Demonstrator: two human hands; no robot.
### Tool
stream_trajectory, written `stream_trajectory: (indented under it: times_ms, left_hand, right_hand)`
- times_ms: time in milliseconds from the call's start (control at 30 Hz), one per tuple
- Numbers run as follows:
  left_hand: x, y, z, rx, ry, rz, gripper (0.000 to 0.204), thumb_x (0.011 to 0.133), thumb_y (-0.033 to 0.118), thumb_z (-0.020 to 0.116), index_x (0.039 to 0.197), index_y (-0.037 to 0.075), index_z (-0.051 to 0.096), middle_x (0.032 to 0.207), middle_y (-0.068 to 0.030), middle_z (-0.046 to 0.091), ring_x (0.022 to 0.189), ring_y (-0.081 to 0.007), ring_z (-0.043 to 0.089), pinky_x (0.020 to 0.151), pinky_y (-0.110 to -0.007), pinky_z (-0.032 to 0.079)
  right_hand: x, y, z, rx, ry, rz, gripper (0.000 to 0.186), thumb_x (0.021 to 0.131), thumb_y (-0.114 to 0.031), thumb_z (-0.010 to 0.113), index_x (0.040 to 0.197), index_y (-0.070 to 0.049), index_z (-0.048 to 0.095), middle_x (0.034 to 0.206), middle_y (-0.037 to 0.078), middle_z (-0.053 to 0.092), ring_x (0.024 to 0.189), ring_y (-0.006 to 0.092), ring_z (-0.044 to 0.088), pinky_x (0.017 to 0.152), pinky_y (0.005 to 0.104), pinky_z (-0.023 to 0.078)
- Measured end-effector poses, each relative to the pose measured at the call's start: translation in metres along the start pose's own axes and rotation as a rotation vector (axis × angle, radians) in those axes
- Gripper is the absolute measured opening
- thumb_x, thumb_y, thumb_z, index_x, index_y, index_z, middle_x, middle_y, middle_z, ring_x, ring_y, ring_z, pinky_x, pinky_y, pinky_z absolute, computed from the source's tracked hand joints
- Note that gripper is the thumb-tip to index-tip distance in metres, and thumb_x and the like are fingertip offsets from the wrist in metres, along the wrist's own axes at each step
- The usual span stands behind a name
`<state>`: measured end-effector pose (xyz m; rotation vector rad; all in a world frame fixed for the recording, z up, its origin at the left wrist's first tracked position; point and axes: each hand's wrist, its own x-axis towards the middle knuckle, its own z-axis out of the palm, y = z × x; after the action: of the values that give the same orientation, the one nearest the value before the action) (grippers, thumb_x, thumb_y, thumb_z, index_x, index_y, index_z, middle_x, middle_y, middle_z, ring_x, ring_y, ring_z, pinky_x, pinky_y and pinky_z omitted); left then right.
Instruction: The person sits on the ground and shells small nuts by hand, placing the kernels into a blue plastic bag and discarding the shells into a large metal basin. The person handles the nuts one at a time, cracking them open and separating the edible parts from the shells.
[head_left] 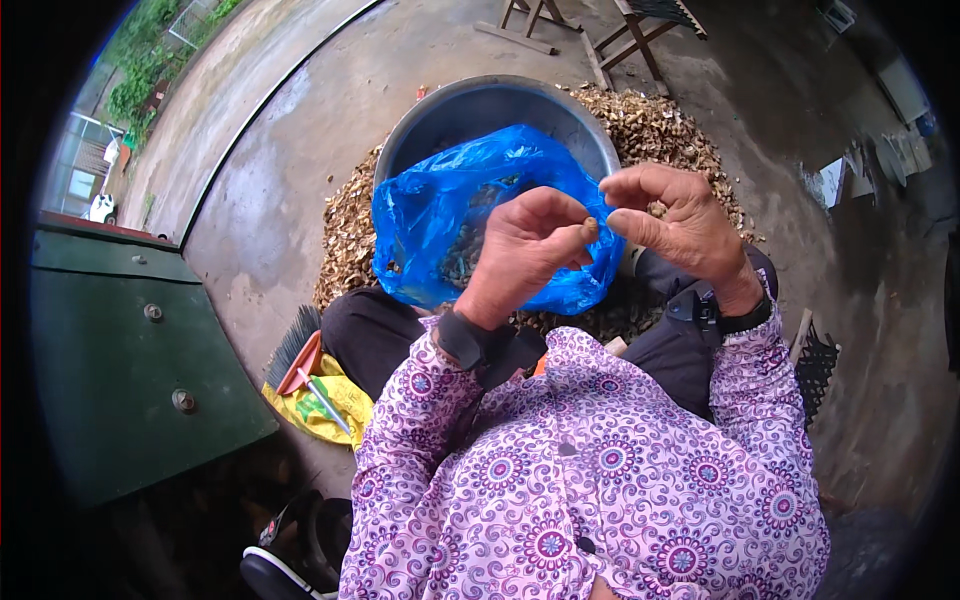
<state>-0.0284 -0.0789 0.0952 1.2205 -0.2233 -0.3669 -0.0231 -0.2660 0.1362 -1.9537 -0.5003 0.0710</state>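
Note:
My left hand (530, 245) pinches a small brown peanut (591, 227) between thumb and forefinger. Close beside it on the right, my right hand (682, 222) is half curled, its thumb and fingertips apart. One or more light brown pieces (657, 209), seemingly peanuts, rest inside its fingers; how many is hidden. Both hands hover over a crumpled blue plastic bag (520, 150). Inside the bag lie small greyish-brown pieces (465, 250), blurred by the plastic. A wide grey metal basin (395, 150) holds the bag, in front of my folded legs.
Heaps of brown shells (665, 125) surround the basin on the concrete floor. At left are a green metal panel (140, 340), a brush with a red head (298, 365) and a yellow bag (345, 400). Folding stools (640, 40) stand at the back.

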Motion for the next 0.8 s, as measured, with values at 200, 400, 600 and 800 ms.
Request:
stream_trajectory:
  times_ms: [200,400,600,800]
  left_hand:
    - [0.012,-0.006,0.006,0.042,-0.021,-0.011,0.010,0.076,0.007,0.061,0.081,-0.001,0.056,0.069,-0.0026,0.058,0.059,-0.0070,0.055,0.053,-0.020,0.046]
    - [0.018,-0.012,0.007,0.048,0.013,-0.064,0.007,0.076,0.006,0.062,0.078,0.001,0.058,0.066,-0.0029,0.058,0.058,-0.0075,0.054,0.053,-0.020,0.044]
    - [0.020,-0.021,0.001,0.068,0.056,-0.098,0.009,0.076,0.007,0.060,0.080,0.000,0.056,0.067,-0.0042,0.058,0.058,-0.0085,0.055,0.052,-0.020,0.045]
    - [0.017,-0.040,-0.015,0.038,0.083,-0.114,0.011,0.078,0.009,0.058,0.081,-0.001,0.054,0.068,-0.0065,0.059,0.058,-0.0104,0.057,0.050,-0.020,0.046]
  right_hand:
    - [0.008,0.018,-0.005,0.138,-0.183,0.063,0.022,0.078,-0.018,0.063,0.087,0.001,0.060,0.074,0.001,0.056,0.068,0.0056,0.050,0.060,0.0196,0.040]
    - [0.014,0.037,0.000,0.292,-0.174,0.158,0.012,0.077,-0.012,0.060,0.077,0.001,0.061,0.069,0.003,0.060,0.066,0.0085,0.054,0.062,0.0233,0.044]
    - [0.018,0.046,0.008,0.269,-0.224,0.178,0.012,0.079,-0.011,0.057,0.077,0.000,0.061,0.070,0.004,0.061,0.068,0.0087,0.055,0.063,0.0232,0.044]
    - [0.010,0.075,0.025,0.261,-0.232,0.190,0.011,0.077,-0.009,0.057,0.082,0.000,0.062,0.073,0.004,0.063,0.069,0.0070,0.056,0.063,0.0227,0.045]
